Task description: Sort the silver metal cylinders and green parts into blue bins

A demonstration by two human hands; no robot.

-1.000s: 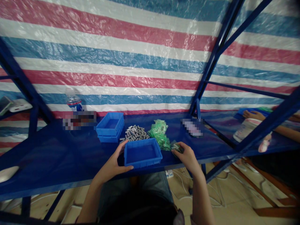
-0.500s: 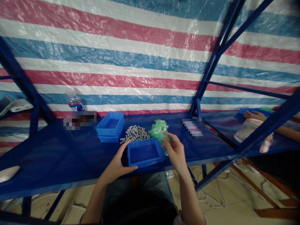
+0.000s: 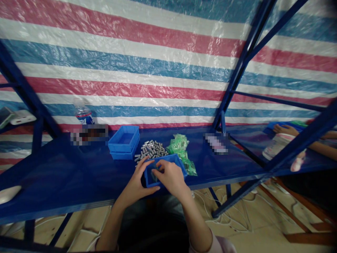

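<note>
My left hand (image 3: 136, 184) grips the left end of a blue plastic bin (image 3: 181, 165), thumb along the near wall and fingers over the far corner. Inside that bin, my right hand (image 3: 170, 175) pinches a small greenish plastic packet (image 3: 154, 174), partly hidden by the fingers. Behind the bin lies a pile of short silver metal cylinders (image 3: 151, 149). A heap of green clear plastic packets (image 3: 179, 144) spreads to the right of them, reaching down beside the bin's right end.
Two blue bins (image 3: 123, 138) stand stacked at the back left. A plastic bottle (image 3: 83, 114) and blurred-out items stand behind on the blue table (image 3: 86, 175). A white object (image 3: 10, 194) sits at far left. Blue metal posts (image 3: 233, 80) frame the bench; another person's hand (image 3: 285, 129) shows at right.
My right hand has moved left from the green packets into the bin, carrying a small packet. My left hand stays on the bin's left end.
</note>
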